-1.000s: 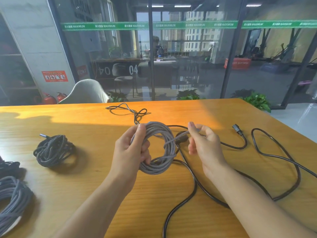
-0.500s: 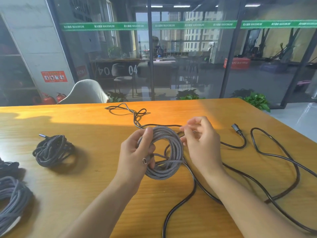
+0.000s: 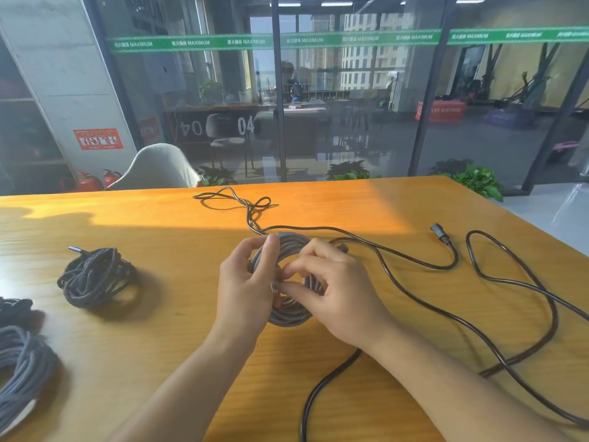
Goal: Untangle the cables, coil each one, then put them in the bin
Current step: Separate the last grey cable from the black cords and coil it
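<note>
Both sets of fingers are curled onto the grey braided coil (image 3: pixel 291 315); left hand (image 3: pixel 247 290) grips its near-left side with thumb over the top loops, right hand (image 3: pixel 331 290) pinches a small connector end (image 3: pixel 274 286) right at the coil's middle, held just above the wooden table (image 3: pixel 159 362). Loose black power cable (image 3: pixel 497 342) snakes off to the right with its plug (image 3: pixel 440 233) lying flat; a dark coiled cable (image 3: pixel 95 280) sits well left, another grey coil (image 3: pixel 22 371) at the left edge.
</note>
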{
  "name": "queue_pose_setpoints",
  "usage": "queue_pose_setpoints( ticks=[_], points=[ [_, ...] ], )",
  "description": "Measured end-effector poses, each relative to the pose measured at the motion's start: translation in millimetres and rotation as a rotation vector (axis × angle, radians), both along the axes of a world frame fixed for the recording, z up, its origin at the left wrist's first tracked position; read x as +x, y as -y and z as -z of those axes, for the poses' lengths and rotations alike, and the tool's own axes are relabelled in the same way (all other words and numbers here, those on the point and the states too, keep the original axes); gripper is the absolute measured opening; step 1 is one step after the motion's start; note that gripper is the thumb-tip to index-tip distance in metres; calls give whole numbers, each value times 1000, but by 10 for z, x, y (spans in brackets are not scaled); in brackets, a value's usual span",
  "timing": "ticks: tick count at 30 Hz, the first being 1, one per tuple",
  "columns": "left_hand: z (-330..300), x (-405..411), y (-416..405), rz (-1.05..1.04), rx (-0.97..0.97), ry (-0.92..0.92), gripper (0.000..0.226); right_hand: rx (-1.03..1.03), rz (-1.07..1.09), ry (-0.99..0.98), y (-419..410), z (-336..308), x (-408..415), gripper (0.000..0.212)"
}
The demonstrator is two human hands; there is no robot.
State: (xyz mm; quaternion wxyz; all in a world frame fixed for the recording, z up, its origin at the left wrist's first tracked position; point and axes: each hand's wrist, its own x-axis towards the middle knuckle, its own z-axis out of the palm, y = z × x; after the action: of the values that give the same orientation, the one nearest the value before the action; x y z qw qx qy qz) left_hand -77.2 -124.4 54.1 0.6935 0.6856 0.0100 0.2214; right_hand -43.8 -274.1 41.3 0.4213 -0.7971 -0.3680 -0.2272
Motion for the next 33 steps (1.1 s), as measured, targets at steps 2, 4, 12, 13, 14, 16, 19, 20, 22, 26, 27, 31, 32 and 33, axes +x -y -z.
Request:
queue_pose_setpoints(
  ticks=[2,4,12,13,14,16,19,20,22,26,27,31,32,33],
  points=[
    [16,14,15,1,27,-15,27,84,-6,-34,12,-39,15,7],
    [20,27,0,-14,13,-31,29,224,60,-96,58,-77,46,12],
    [-23,1,-36,90,-55,-15,32,631,286,-772,189,-204,168,23],
    [-20,-3,-48,95,-56,-17,32,643,267,-839,202,-201,189,16],
    [-13,-3,-59,100,-58,-20,33,662,259,-881,213,-200,210,12],
    [0,5,-61,110,-55,-26,33,686,298,-803,239,-169,247,24],
    [0,-6,-16,120,-53,-21,33,405,414,-313,231,-108,228,14],
    [-3,-10,-13,121,-52,-18,33,317,427,-192,222,-76,224,16],
    [-13,-6,-30,114,-61,-10,33,257,403,-120,202,-53,190,22],
    [-41,19,-88,74,-147,-7,35,264,195,-328,110,-64,91,33],
    [-42,20,-101,67,-161,-12,36,201,138,-410,75,-65,71,43],
    [-10,38,-145,70,-172,-29,37,55,9,-614,-18,-28,64,74],
    [-10,38,-144,71,-168,-31,36,100,-24,-658,-30,-28,69,71],
    [-12,35,-140,74,-163,-31,36,154,-58,-686,-39,-19,79,65]
  ],
)
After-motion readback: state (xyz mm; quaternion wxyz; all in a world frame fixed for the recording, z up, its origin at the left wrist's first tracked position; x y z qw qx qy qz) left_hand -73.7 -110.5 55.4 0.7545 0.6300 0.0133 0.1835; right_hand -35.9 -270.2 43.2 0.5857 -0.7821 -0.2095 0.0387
